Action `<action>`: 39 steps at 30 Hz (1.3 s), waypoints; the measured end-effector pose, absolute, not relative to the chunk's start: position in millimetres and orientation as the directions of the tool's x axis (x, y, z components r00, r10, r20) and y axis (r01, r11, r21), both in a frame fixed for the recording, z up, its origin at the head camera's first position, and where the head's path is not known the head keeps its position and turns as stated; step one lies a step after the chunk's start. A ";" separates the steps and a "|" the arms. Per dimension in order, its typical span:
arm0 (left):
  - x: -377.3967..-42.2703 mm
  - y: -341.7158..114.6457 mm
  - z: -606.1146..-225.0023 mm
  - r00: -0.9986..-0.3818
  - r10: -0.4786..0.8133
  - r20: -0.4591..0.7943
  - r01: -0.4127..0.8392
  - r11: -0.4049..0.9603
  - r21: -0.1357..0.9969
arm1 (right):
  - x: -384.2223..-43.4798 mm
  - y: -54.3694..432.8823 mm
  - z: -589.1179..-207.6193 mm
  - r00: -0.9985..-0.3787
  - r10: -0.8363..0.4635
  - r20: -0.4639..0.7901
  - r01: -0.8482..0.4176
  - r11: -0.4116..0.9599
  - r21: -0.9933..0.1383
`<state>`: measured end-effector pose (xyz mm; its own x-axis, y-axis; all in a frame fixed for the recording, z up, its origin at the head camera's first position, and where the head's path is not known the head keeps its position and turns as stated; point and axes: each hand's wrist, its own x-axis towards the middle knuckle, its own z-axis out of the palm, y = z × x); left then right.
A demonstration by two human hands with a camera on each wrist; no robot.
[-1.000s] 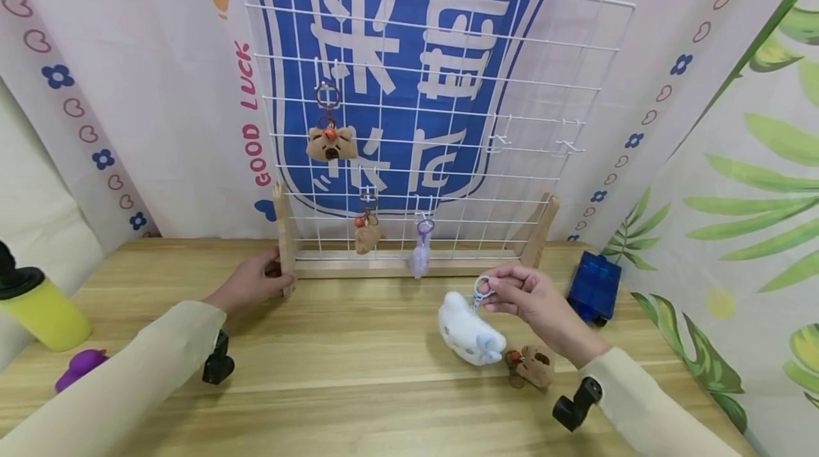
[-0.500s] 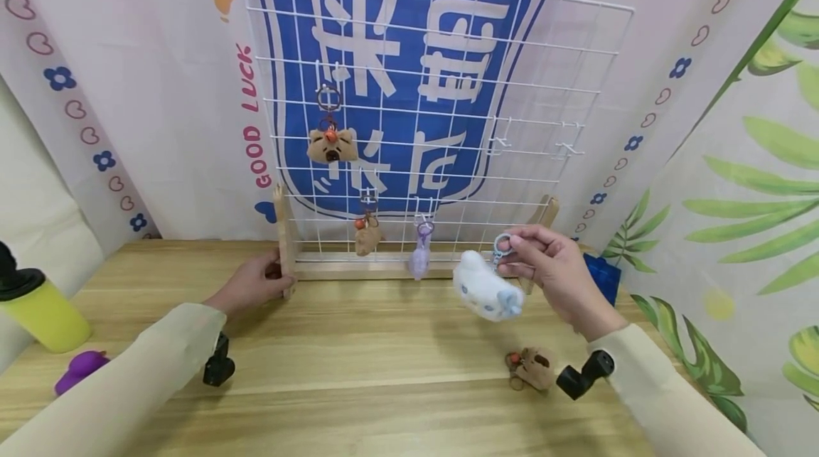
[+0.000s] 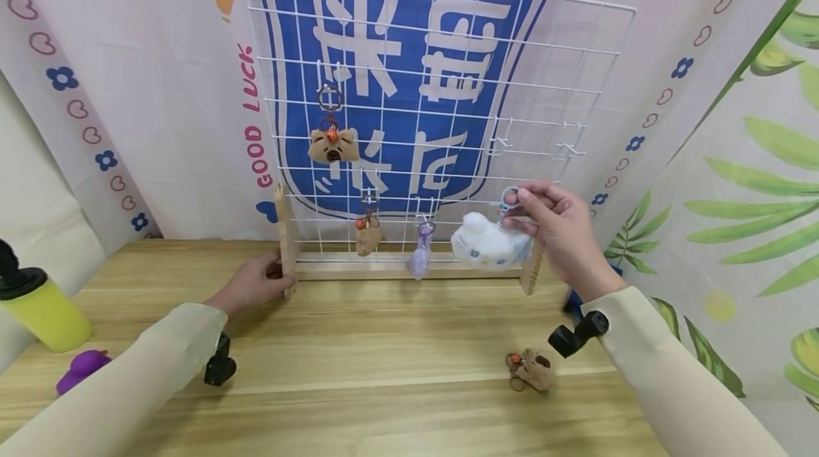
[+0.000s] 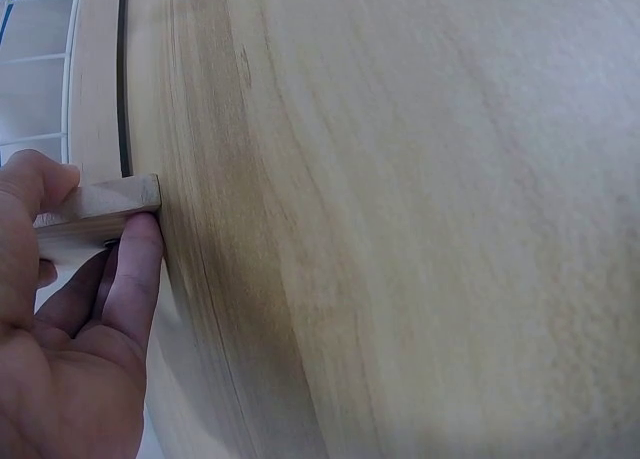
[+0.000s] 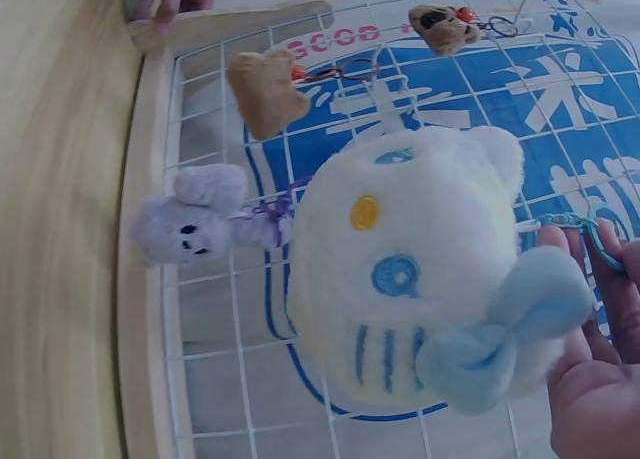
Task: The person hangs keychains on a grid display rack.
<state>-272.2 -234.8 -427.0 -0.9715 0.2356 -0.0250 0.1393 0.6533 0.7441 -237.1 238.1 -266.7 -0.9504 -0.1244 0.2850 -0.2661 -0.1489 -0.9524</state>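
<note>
My right hand pinches the light blue ring of a white plush cat keychain with a blue bow. The plush hangs before the lower right of a white wire grid rack, tilted sideways; its face fills much of the right wrist view. My left hand grips the rack's left wooden foot, thumb on one side and fingers on the other. On the grid hang a brown plush keychain upper left, a smaller brown one lower down, and a lilac plush keychain.
Two white hooks stick out from the grid's right side, above my right hand. Another brown plush keychain lies on the wooden table. A yellow bottle and a purple object stand left. A blue box is partly hidden behind my right wrist.
My right hand has lifted the white plush keychain from low over the table, up and slightly right, to the grid's lower right. My left hand stays at the foot.
</note>
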 end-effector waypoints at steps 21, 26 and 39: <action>-271.7 -234.0 -424.6 -0.972 0.233 -0.038 0.126 0.647 0.752 | -267.0 215.3 -235.0 -0.915 0.109 0.388 -0.401 -0.139 -0.906; -271.6 -233.5 -424.3 -0.971 0.235 -0.034 0.128 0.639 0.758 | -270.0 211.1 -232.4 -0.917 0.125 0.379 -0.391 -0.092 -0.916; -271.2 -233.2 -424.6 -0.974 0.221 -0.043 0.113 0.648 0.753 | -277.4 207.9 -236.8 -0.941 0.119 0.317 -0.327 -0.078 -0.942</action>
